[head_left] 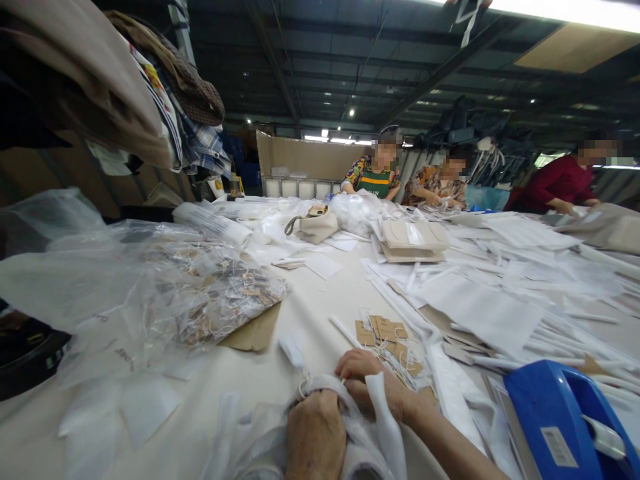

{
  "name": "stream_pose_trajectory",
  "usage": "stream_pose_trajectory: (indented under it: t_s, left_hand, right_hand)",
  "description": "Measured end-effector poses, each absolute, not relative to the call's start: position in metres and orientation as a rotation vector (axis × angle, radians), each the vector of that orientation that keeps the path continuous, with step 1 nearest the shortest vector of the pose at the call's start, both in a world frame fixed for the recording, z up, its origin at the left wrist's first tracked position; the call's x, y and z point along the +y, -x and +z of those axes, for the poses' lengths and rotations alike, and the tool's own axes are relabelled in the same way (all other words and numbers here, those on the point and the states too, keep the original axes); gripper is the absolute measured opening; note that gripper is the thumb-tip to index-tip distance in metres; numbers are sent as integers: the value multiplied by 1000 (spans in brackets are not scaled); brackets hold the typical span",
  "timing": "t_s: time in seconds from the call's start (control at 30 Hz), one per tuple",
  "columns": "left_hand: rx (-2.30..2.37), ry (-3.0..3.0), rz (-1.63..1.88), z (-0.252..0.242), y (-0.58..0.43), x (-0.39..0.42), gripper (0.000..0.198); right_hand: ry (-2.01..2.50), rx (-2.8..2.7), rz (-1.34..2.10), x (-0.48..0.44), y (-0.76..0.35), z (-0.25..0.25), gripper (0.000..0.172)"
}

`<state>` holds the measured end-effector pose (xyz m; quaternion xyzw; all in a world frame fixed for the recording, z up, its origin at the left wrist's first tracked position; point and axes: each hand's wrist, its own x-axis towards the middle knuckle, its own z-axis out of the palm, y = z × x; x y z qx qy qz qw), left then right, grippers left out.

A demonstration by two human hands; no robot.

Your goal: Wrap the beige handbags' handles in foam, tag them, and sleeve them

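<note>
At the bottom middle, a curved strap wrapped in white padding [325, 382] rises from a bundle in pale wrapping. My left hand [317, 430] is closed with its knuckles up and its fingertips hidden behind the strap. My right hand [367, 380] comes in from the right, fingers curled against the strap's far side; what they pinch is hidden. A white hang tag [293, 350] on a thin cord lies just beyond my left hand. A loose white strip [386, 417] stands up in front of my right wrist. Brown card tags [383, 330] with white strings lie past my right hand.
A blue tape dispenser [555, 407] stands at the lower right. Clear plastic bags of tags [215, 293] lie left. Beige bags [415, 237] and white paper sheets [480, 310] cover the far and right table. Several people sit across; garments [150, 100] hang upper left.
</note>
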<state>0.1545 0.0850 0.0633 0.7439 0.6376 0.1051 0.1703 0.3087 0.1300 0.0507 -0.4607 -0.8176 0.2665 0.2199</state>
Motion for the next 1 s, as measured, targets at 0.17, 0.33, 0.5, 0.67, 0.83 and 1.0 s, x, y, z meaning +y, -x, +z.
stream_pose_trajectory:
  t_s: [0.17, 0.33, 0.5, 0.67, 0.83, 1.0]
  left_hand:
    - [1827, -2065, 220, 74, -156, 85, 37]
    - [1839, -2061, 233, 73, -157, 82, 37]
    - [1825, -2048, 288, 72, -157, 82, 38]
    - [1781, -1939, 339, 80, -155, 82, 36]
    - [1684, -1817, 574, 82, -151, 80, 25]
    - [1504, -1630, 988, 68, -149, 79, 26]
  right_hand:
    - [1414, -2173, 785, 130, -329, 53, 10]
    - [1425, -2258, 668, 126, -337, 61, 5]
    - [1347, -2459, 427, 128, -346, 77, 22]
    - [1272, -2598, 201, 137, -343, 101, 23]
    - [1179, -2717, 151, 148, -324, 132, 16]
    - [1108, -2825, 104, 151, -299, 162, 16]
